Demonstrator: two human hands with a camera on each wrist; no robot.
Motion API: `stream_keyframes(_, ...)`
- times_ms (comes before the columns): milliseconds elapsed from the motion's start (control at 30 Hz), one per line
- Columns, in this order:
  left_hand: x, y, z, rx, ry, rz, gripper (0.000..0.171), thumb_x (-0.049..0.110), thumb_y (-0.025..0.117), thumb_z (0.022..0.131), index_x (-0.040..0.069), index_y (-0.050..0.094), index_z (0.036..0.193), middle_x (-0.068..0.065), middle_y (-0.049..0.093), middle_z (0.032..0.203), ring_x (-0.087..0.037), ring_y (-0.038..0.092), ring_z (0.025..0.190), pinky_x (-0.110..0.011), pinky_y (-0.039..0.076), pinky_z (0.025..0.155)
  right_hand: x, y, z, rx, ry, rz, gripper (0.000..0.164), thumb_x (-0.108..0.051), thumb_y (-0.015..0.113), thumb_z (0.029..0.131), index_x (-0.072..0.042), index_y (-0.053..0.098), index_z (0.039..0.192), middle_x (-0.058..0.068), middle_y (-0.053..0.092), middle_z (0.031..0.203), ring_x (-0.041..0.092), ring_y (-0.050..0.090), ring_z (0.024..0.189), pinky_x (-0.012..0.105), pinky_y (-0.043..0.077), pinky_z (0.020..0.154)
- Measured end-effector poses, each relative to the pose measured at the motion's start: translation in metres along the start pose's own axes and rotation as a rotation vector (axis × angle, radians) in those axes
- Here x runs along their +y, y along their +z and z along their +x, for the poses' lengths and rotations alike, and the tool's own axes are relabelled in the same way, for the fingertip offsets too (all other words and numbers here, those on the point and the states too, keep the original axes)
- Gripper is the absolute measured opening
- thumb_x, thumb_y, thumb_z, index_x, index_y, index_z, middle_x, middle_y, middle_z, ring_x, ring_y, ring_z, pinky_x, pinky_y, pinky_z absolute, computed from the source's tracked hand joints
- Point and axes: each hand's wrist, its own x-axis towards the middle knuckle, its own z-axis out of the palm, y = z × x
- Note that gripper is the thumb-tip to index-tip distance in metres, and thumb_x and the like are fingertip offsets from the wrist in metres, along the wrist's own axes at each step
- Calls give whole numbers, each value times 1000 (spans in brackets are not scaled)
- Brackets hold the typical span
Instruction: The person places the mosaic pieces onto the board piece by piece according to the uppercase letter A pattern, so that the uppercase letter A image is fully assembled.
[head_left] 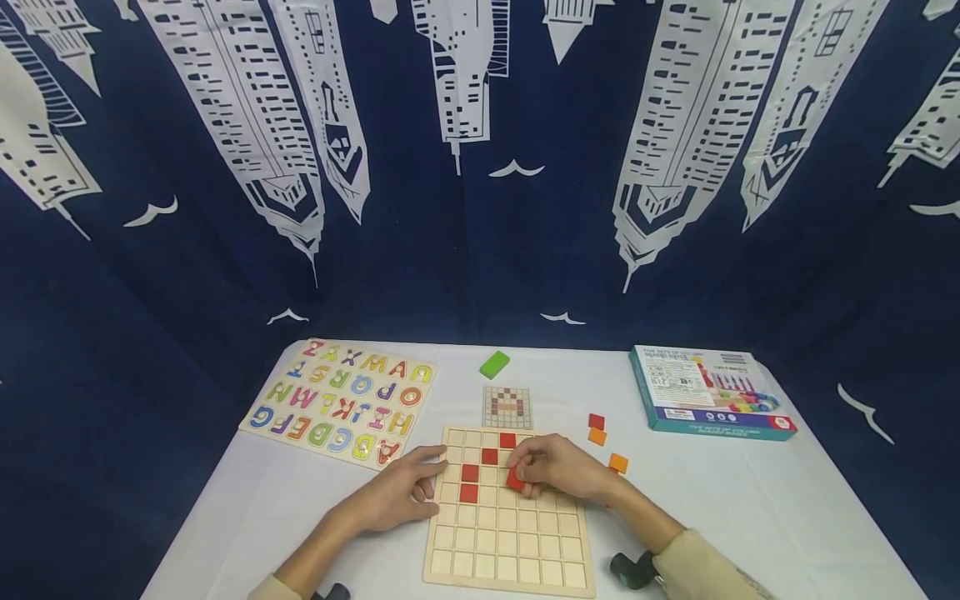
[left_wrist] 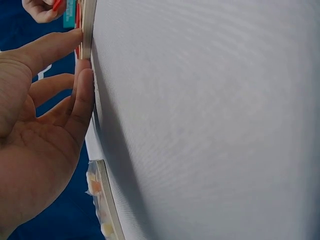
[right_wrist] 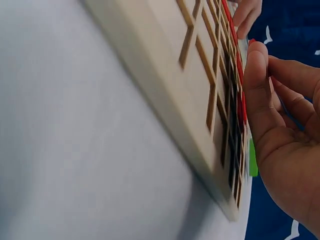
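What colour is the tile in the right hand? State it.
The tile is red; it shows best in the head view.

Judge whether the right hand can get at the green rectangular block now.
Probably not yet: the right hand pinches a red square tile. Otherwise, the green rectangular block lies uncovered beyond the wooden grid board.

On a white surface (head_left: 375, 571), a person's left hand (head_left: 393, 496) touches the nine o'clock edge of a wooden grid board (head_left: 486, 517) bearing four red tiles (head_left: 490, 457). The right hand (head_left: 557, 468) pinches another red tile (head_left: 513, 481) over the grid. From the board, a pattern card (head_left: 507, 407) and green block (head_left: 494, 365) lie at twelve o'clock, an alphabet board (head_left: 337, 404) at ten, and loose red and orange tiles (head_left: 597, 436), then a teal-edged box (head_left: 712, 393), toward two.
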Motion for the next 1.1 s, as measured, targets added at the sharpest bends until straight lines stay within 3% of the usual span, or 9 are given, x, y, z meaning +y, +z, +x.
stream_keyframes(300, 0, 0, -1, -1, -2, -11, 67, 16, 79, 84, -4, 53, 142, -11, 39, 155, -1, 59, 84, -19, 53, 75, -3, 24, 11, -77, -30, -21, 18, -1, 58, 95, -3, 69, 109, 12, 67, 89, 25, 70, 74, 33, 60, 68)
stream_keyframes(467, -1, 0, 1, -1, -4, -2, 66, 15, 79, 85, -4, 53, 142, -9, 39, 155, -1, 59, 84, -19, 53, 75, -4, 35, 16, -102, -33, 27, 17, -2, 61, 94, -2, 68, 109, 12, 68, 88, 27, 71, 75, 36, 61, 70)
stream_keyframes(1100, -2, -1, 0, -4, 0, 5, 67, 18, 78, 86, -3, 52, 143, -9, 39, 155, -2, 59, 85, -19, 52, 75, -13, 60, 29, -86, -14, -16, 9, -4, 69, 91, -6, 72, 100, 9, 68, 79, 27, 73, 72, 35, 62, 66)
